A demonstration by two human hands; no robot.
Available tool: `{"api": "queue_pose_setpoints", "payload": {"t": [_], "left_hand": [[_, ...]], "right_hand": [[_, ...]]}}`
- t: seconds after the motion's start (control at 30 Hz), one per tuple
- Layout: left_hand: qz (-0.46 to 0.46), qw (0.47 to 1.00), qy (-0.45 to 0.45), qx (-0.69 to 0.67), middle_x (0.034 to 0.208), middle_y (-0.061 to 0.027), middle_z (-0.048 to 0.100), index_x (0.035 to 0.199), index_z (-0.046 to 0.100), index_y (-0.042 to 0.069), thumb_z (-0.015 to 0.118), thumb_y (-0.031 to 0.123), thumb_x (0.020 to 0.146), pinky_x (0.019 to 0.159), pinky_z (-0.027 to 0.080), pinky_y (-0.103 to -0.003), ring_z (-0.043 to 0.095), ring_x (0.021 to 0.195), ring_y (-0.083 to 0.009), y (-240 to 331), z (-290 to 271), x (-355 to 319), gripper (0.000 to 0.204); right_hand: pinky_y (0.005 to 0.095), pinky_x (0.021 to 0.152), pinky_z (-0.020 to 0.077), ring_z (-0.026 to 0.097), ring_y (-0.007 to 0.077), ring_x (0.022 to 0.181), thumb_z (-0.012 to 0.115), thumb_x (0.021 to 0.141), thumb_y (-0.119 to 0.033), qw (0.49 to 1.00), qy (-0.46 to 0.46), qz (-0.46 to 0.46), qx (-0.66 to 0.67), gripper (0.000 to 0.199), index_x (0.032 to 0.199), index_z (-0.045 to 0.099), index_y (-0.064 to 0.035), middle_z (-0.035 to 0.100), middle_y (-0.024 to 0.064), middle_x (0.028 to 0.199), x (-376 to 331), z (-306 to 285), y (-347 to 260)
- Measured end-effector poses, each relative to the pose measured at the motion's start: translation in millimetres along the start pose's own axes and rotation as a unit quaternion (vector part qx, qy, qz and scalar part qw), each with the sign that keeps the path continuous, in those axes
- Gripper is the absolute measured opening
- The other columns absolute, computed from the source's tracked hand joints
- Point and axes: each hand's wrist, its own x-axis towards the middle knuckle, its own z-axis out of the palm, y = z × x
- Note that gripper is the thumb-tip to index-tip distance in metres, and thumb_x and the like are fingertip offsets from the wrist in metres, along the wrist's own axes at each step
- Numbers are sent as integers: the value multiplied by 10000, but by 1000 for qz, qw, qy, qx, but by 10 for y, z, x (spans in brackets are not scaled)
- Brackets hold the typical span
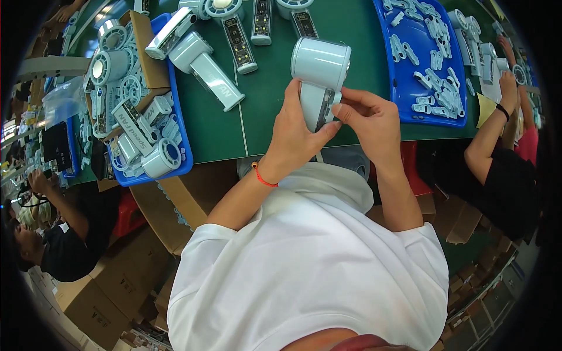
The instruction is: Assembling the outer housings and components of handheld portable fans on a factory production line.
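A pale blue-grey handheld fan (320, 61) is held over the table's near edge, its round head up and its handle toward me. My left hand (293, 137) is closed around the handle from the left, the thumb across its lower end. A dark opening with inner parts shows along the handle's right side. There my right hand (373, 126) pinches with thumb and bent fingers against the edge; whatever lies between the fingertips is hidden. Left of my hands another handheld fan (213, 79) lies on the green table (266, 88).
Several fans with exposed circuit boards (237, 44) lie at the far side. A blue tray (389, 70) of small pale plastic parts stands right. At left, a blue bin (186, 131) holds fans and a carton (151, 52). Co-workers sit on both sides; one arm (489, 137) shows at right.
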Motion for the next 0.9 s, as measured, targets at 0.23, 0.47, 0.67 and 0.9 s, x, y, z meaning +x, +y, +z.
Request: {"api": "queue_pose_setpoints", "payload": {"t": [0.23, 0.47, 0.67, 0.9], "left_hand": [[-18, 1000, -1, -1, 1162, -231, 492, 1303, 257, -50, 750, 184, 676, 836, 455, -384, 552, 1010, -352, -66, 25, 6, 831], [-23, 999, 32, 15, 1143, -237, 497, 1292, 271, -62, 720, 155, 674, 820, 461, -385, 554, 992, -354, -129, 74, 18, 794], [1, 1000, 13, 15, 1021, -238, 559, 1263, 288, -82, 657, 153, 706, 736, 486, -382, 599, 870, -350, -145, 43, 47, 708], [-84, 986, -63, -126, 923, -218, 593, 1267, 285, -75, 619, 136, 707, 694, 492, -391, 614, 773, -362, -29, -141, 204, 685]], "right_hand": [[242, 686, 499, 623, 128, 762, 687, 753, -4, 1000, 0, 14, -20, 292, 1020, 609, 81, 667, 124, 864, 35, 18, -2], [241, 661, 496, 624, 127, 716, 710, 731, -56, 999, -24, 14, -46, 284, 963, 597, 64, 660, 109, 814, 152, 6, 31], [212, 563, 465, 602, 101, 639, 737, 708, -105, 993, -80, 76, -40, 248, 874, 598, 16, 636, 65, 735, 273, -77, -78], [264, 734, 475, 581, 126, 822, 741, 731, -169, 988, -147, 27, -32, 446, 1093, 546, 4, 610, 72, 915, 410, -13, -76]]}}
